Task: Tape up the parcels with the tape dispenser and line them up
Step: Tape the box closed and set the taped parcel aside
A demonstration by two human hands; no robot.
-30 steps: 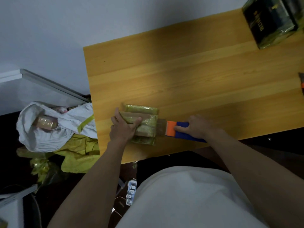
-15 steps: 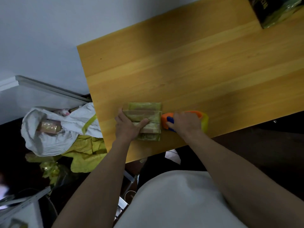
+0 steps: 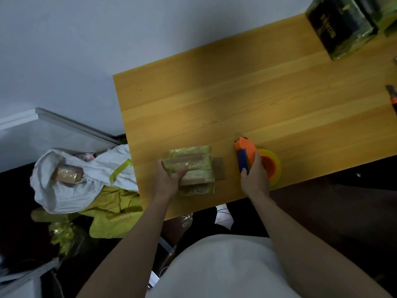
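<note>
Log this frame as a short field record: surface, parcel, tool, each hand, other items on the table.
surface: wooden table
parcel: green-wrapped parcel near the front edge, brown tape strips across it, a tape tab sticking out on its right
tool: orange and blue tape dispenser, apart from the parcel, to its right
left hand: grips the parcel's left end
right hand: holds the dispenser
other items: dark wrapped box at the far right corner
off table: white cloth bag on the left
</note>
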